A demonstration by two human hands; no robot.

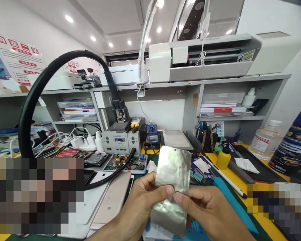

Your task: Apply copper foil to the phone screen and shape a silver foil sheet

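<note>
A crinkled silver foil pouch [174, 167] is held upright over the work mat, with a small hole near its top edge. My left hand [146, 201] grips its left side, the thumb pressed on the front face. On the right side my right hand [205, 207] pinches the same pouch, its thumb close to the left thumb. The fingers behind the pouch are mostly hidden. Below the pouch lies a blue mat [195, 231], partly covered by the hands.
Phones and phone backs [112, 201] lie at the left, beside a parts tray [126, 171] and a grey soldering station [120, 142]. A black hose [27, 110] arches over them. At the right stand a yellow bottle [223, 159], a clear bottle [266, 140] and a spray can [293, 144].
</note>
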